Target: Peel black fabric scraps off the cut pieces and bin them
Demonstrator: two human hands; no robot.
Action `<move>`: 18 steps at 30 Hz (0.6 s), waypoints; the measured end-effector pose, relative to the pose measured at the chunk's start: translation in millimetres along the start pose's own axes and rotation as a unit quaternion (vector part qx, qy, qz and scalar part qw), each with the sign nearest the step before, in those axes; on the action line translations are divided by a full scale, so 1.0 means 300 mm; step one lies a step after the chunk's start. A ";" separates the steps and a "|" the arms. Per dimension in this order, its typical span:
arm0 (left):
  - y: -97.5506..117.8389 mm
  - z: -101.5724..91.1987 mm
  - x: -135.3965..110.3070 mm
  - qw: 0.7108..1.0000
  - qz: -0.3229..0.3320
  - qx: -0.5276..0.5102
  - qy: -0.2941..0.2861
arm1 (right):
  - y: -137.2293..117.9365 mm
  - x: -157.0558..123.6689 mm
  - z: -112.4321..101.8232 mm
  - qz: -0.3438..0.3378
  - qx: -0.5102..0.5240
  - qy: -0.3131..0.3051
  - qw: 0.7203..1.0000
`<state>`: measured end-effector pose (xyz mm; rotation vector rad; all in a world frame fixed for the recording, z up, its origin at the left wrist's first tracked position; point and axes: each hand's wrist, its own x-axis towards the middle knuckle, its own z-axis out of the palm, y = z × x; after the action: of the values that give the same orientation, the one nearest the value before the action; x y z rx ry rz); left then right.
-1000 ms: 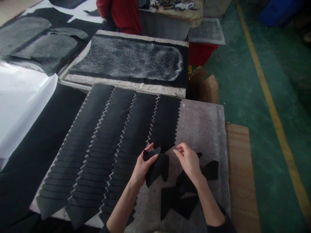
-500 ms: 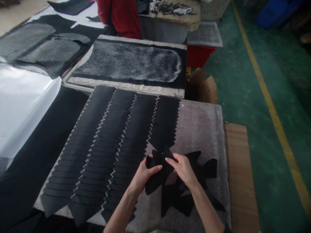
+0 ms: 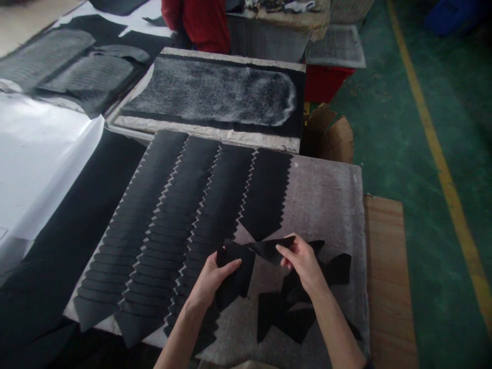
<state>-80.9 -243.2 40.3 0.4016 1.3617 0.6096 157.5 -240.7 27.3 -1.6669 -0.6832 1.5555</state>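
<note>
Left hand [image 3: 216, 274] grips black pieces [image 3: 236, 277]; right hand [image 3: 300, 256] pinches single piece [image 3: 271, 249]. Three long rows [image 3: 177, 215] laid beyond left hand; shorter fourth row [image 3: 267, 189], ahead of hands, judged unfinished. Loose pieces [image 3: 294, 325] beside right hand.

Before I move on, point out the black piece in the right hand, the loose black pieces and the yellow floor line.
Black piece [image 3: 268, 249] in the right hand [image 3: 302, 258]: head view, middle of its surface.
Loose black pieces [image 3: 295, 288]: head view, upper surface, mid-pile.
Yellow floor line [image 3: 437, 154]: head view, about halfway along.
</note>
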 end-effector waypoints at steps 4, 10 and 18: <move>-0.019 -0.077 -0.015 0.998 -0.021 -0.019 0.052 | -0.022 0.000 0.021 0.019 0.079 -0.011 0.997; -0.011 -0.093 -0.034 0.998 -0.032 -0.047 0.010 | 0.008 0.036 0.125 0.034 0.113 -0.053 0.992; 0.050 0.008 -0.015 0.993 0.017 -0.048 -0.107 | 0.060 0.077 0.145 0.007 0.043 -0.005 0.999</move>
<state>-81.5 -234.1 53.1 0.4018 1.1186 0.6379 115.6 -225.8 -0.2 -1.6037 -0.6023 1.5829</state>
